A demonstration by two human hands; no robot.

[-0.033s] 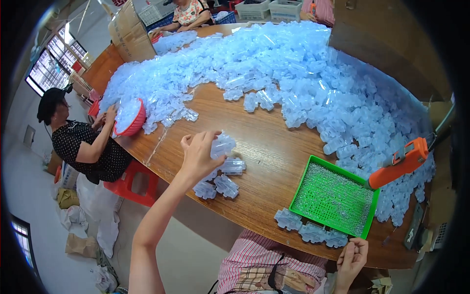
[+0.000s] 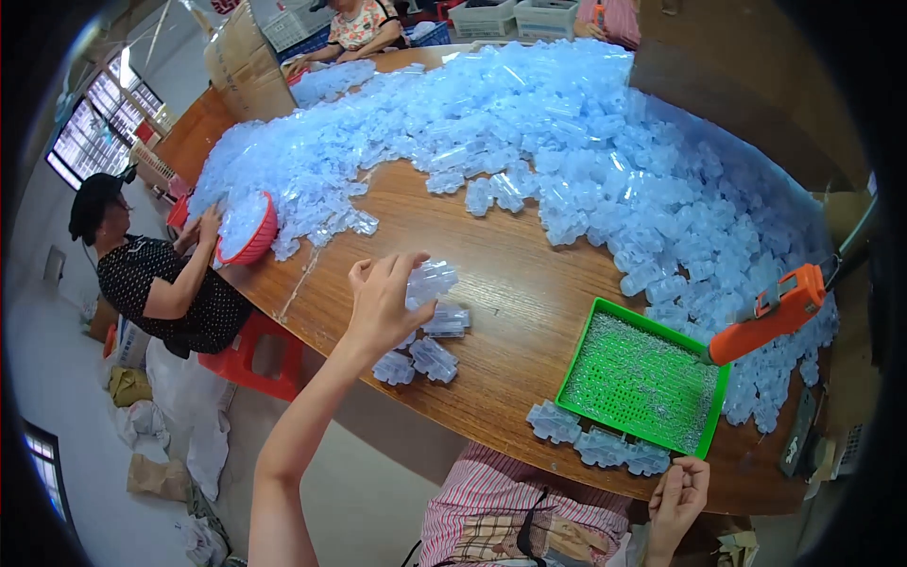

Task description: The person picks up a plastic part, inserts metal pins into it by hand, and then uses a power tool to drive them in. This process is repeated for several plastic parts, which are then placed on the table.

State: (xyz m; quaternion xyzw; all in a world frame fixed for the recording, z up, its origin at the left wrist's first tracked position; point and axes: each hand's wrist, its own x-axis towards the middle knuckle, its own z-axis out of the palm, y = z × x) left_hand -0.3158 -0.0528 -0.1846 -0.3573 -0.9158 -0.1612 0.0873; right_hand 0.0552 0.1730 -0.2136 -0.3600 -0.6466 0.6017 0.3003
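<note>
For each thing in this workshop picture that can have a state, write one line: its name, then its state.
left hand: raised, gripping a clear plastic piece
right hand: at the table edge, apparently holding nothing
green tray: flat on the table, covered with small metal parts
orange tool: tip resting at the tray's corner
red basket: tilted, held by a co-worker, holding clear pieces
wooden table: heaped with clear pieces

Light: bright, even daylight, coming from the windows [image 2: 99, 128] at upper left.
Shadows: soft and faint on the wooden table [image 2: 510, 274].
Glare: mild sheen on the pale blue plastic pile [image 2: 586, 142].
Distortion: strong fisheye bending, black vignette at the rim.
Focus: centre sharp, edges softer.
</note>
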